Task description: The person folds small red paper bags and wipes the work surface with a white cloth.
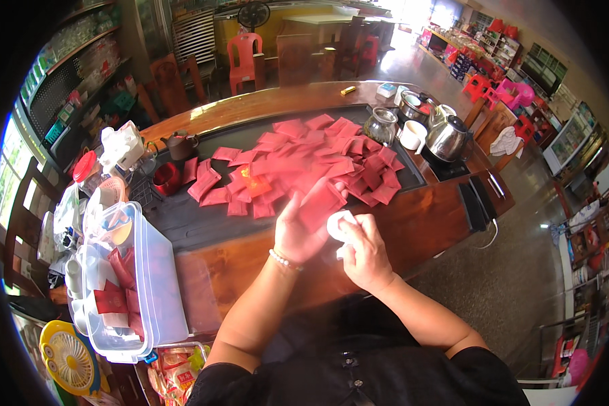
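Observation:
A red packet (323,204) lies across the upturned palm of my left hand (298,234), with the thumb on one side and fingertips curled over the other. Pinched in my right hand (369,256) is a crumpled white tissue or cloth (339,226), close beside the packet's lower corner. Beyond both hands, a heap of similar red packets (304,152) spreads over a dark tea tray (182,228) set into the wooden table (416,218). One packet in the heap, orange-red with yellow print (254,181), differs from the others.
Left stands a clear plastic bin (160,284) with red packets and white cups. A red cup (166,179) and dark teapot (180,145) sit behind it. At right are a glass jug (380,127), white mug (413,136) and steel kettle (445,139). A yellow fan (71,358) is lower left.

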### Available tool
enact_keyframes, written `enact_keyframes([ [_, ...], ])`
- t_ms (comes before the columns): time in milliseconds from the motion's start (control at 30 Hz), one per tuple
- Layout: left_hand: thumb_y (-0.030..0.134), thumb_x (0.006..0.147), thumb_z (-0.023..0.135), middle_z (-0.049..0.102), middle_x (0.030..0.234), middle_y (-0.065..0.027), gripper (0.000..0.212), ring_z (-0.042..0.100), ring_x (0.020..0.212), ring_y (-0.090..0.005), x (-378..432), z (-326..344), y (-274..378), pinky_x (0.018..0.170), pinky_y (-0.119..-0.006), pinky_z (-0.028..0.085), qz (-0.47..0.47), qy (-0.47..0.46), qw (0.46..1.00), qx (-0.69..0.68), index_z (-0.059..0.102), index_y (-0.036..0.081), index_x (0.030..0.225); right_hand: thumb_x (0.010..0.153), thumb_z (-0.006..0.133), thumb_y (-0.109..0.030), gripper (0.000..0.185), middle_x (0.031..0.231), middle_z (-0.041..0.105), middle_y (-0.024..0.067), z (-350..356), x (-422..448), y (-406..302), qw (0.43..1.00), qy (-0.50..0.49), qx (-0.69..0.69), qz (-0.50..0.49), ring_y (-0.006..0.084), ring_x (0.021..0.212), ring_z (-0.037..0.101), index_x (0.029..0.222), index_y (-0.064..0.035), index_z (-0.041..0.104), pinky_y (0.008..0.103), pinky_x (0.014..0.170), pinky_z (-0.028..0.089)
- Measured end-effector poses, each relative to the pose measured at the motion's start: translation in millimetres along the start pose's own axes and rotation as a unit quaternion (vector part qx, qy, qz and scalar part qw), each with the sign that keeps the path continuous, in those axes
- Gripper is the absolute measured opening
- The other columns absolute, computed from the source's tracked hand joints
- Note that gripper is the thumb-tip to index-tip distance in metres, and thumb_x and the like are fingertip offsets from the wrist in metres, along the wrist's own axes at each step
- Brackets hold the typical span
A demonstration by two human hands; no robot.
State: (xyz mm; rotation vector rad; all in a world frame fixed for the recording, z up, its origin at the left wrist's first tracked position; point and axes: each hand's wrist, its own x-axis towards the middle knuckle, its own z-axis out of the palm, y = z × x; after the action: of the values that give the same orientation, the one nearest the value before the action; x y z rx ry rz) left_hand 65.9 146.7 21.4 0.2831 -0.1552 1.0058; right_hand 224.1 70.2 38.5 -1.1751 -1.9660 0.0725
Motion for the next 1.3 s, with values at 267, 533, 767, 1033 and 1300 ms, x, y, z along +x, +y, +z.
enact_keyframes([
  [267,0.051,0.102,0.052,0.047,0.155,-0.0164,0.072,0.046,0.14,-0.034,-1.8,-3.7,-1.4,0.114,-0.048,0.04,-0.006,0.01,1.0,0.002,0.035,0.006,0.157,0.087,0.057,-0.001,0.041,0.114,0.056,0.0221,16.9,19.4,-10.6,0.999,0.016,-0.033,0.017,0.0414,0.105,0.058,0.128,-0.0054,0.06,0.0468,0.09,0.05],
  [533,0.046,0.105,0.048,0.035,0.162,-0.0231,0.068,0.034,0.149,-0.0387,-3.4,-4.1,2.7,0.123,-0.054,0.025,-0.021,0.004,0.999,-0.027,0.037,0.004,0.156,0.083,0.061,0.003,0.03,0.103,0.055,0.0181,14.5,14.6,-4.0,0.996,0.011,-0.011,-0.083,0.0364,0.094,0.06,0.108,-0.0081,0.072,0.043,0.083,0.053],
  [767,0.052,0.103,0.05,0.046,0.156,-0.0168,0.069,0.042,0.144,-0.0344,-2.6,1.7,1.0,0.122,-0.052,0.029,-0.013,0.042,0.999,-0.004,0.045,0.004,0.152,0.081,0.059,0.002,0.036,0.11,0.054,0.0211,-9.1,24.5,21.6,0.997,0.075,-0.028,-0.004,0.0392,0.098,0.059,0.115,-0.0015,0.066,0.0452,0.086,0.052],
  [1033,0.068,0.1,0.044,0.053,0.146,-0.0176,0.083,0.055,0.129,-0.0335,-4.8,-2.0,-1.7,0.113,-0.048,0.04,-0.055,0.097,0.994,0.018,0.038,0.006,0.154,0.088,0.059,-0.008,0.029,0.097,0.058,0.0136,20.7,37.5,-12.2,0.996,0.032,-0.07,-0.054,0.0331,0.092,0.059,0.114,-0.0092,0.071,0.0434,0.082,0.048],
  [1300,0.067,0.1,0.044,0.05,0.147,-0.024,0.085,0.053,0.131,-0.0375,-5.9,-0.3,-2.4,0.11,-0.049,0.043,-0.081,0.018,0.996,-0.021,0.033,0.004,0.156,0.087,0.06,-0.007,0.026,0.095,0.063,0.0094,10.4,20.1,-7.2,0.995,0.003,-0.013,-0.095,0.0282,0.092,0.062,0.107,-0.0111,0.076,0.0395,0.081,0.051],
])
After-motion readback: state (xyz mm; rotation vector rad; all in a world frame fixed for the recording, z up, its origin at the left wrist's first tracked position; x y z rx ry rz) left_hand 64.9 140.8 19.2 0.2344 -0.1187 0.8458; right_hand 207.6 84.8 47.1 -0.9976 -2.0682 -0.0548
